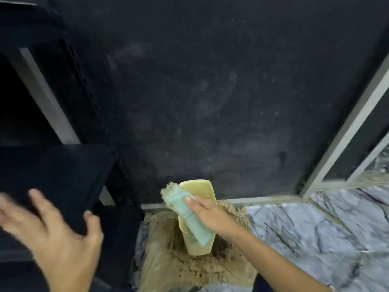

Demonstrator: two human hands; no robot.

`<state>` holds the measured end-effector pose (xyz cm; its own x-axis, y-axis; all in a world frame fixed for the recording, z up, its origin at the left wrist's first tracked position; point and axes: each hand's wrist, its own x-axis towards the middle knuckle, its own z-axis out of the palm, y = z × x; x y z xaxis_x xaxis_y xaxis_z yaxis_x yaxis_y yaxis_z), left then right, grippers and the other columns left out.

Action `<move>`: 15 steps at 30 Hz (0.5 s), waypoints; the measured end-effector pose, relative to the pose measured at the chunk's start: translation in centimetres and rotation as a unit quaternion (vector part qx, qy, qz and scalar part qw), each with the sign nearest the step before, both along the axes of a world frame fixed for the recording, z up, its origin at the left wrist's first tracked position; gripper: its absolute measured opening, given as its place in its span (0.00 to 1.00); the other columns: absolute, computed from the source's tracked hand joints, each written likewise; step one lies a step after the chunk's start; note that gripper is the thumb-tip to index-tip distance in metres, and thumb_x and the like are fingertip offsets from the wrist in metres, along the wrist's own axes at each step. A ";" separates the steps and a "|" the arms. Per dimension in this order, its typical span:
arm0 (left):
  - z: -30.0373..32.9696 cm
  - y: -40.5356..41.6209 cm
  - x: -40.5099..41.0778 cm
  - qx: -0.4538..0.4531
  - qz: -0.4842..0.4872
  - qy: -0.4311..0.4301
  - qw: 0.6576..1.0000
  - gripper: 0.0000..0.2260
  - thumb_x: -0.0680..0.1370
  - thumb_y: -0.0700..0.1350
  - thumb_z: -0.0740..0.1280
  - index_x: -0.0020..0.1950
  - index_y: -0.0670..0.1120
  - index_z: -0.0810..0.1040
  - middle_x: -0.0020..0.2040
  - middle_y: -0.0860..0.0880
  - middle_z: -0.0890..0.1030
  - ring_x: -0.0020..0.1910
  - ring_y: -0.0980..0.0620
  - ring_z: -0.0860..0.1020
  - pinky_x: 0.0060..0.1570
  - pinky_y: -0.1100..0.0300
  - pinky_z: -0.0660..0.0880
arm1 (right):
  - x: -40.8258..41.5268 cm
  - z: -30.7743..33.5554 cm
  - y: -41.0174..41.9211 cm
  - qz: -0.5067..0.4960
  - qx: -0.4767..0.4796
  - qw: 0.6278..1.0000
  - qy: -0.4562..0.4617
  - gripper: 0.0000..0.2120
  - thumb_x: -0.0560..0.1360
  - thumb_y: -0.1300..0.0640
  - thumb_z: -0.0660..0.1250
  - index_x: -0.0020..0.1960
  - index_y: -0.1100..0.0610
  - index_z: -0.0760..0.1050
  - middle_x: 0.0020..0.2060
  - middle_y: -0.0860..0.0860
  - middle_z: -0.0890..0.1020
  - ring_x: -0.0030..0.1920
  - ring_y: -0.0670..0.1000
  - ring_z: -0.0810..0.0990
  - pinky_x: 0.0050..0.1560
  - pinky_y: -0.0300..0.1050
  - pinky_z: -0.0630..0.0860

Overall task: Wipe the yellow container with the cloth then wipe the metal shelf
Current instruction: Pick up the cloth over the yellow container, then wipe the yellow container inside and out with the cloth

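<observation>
On marble floor (315,228), right hand (210,213) presses cloth (187,211) on unlabelled yellow container (200,245).

A dark, near-black wall (210,91) is filling most of the view, its surface showing pale smudges and dust specks. Grey metal frame bars (347,123) are running diagonally along the wall's right edge, enclosing dark panels; another grey strip (46,98) is slanting at far left. White marble floor (315,239) with dark grey veining is covering the lower right. A stained tan sheet (168,270) is lying on the floor against the wall base, dark speckles scattered over it. Lighting is dim and flat, leaving the left side nearly black; no lamp is showing.
</observation>
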<state>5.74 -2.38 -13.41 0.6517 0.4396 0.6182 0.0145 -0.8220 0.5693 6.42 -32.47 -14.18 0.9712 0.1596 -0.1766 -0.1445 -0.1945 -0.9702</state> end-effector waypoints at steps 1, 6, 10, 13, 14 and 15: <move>-0.6 -2.5 -0.5 -0.001 -0.041 0.005 0.999 0.38 0.77 0.51 0.63 0.85 0.41 0.55 0.85 0.34 0.56 0.84 0.32 0.56 0.80 0.34 0.56 | -0.6 -0.4 -1.9 -0.030 0.001 1.000 0.006 0.15 0.82 0.44 0.58 0.52 0.49 0.81 0.37 0.45 0.84 0.37 0.43 0.82 0.39 0.36 0.77; -3.8 -15.4 0.1 -0.174 -0.248 0.322 0.897 0.24 0.82 0.43 0.68 0.79 0.46 0.71 0.78 0.43 0.75 0.77 0.43 0.73 0.75 0.52 0.69 | -0.5 -3.1 -8.5 -0.156 0.126 0.978 0.062 0.17 0.81 0.40 0.59 0.55 0.47 0.83 0.49 0.57 0.87 0.49 0.58 0.85 0.55 0.62 0.81; -9.6 -23.5 5.2 -0.165 -0.355 0.520 0.759 0.28 0.85 0.57 0.58 0.83 0.47 0.64 0.80 0.46 0.72 0.78 0.45 0.70 0.73 0.55 0.68 | 1.9 -5.8 -10.9 -0.217 0.168 0.957 0.095 0.21 0.80 0.38 0.58 0.60 0.50 0.81 0.53 0.57 0.86 0.54 0.59 0.85 0.57 0.64 0.80; -14.3 -27.1 8.3 -0.127 -0.372 0.572 0.720 0.32 0.84 0.61 0.55 0.83 0.45 0.60 0.76 0.43 0.76 0.73 0.42 0.76 0.70 0.52 0.73 | 3.0 -10.2 -11.7 -0.294 0.151 0.938 0.104 0.26 0.74 0.30 0.60 0.58 0.46 0.82 0.55 0.54 0.86 0.54 0.57 0.85 0.58 0.63 0.79; -15.7 -27.8 9.0 -0.117 -0.375 0.580 0.713 0.30 0.85 0.60 0.54 0.83 0.46 0.60 0.74 0.42 0.78 0.70 0.42 0.79 0.68 0.51 0.75 | 3.1 -11.7 -11.9 -0.318 0.135 0.932 0.106 0.27 0.71 0.27 0.59 0.58 0.43 0.81 0.56 0.52 0.85 0.56 0.55 0.84 0.59 0.62 0.78; -16.7 -28.3 9.6 -0.106 -0.380 0.584 0.709 0.29 0.85 0.58 0.54 0.83 0.46 0.60 0.72 0.42 0.79 0.68 0.41 0.80 0.66 0.51 0.76 | 3.2 -13.3 -12.1 -0.338 0.112 0.929 0.104 0.26 0.71 0.25 0.58 0.57 0.40 0.81 0.57 0.49 0.84 0.57 0.53 0.83 0.61 0.60 0.78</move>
<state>15.33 -30.71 -30.09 0.7631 -0.3109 -0.5666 0.1768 -0.7428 0.6457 9.62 -44.53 -27.45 0.8116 -0.4181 -0.4081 -0.3496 0.2121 -0.9126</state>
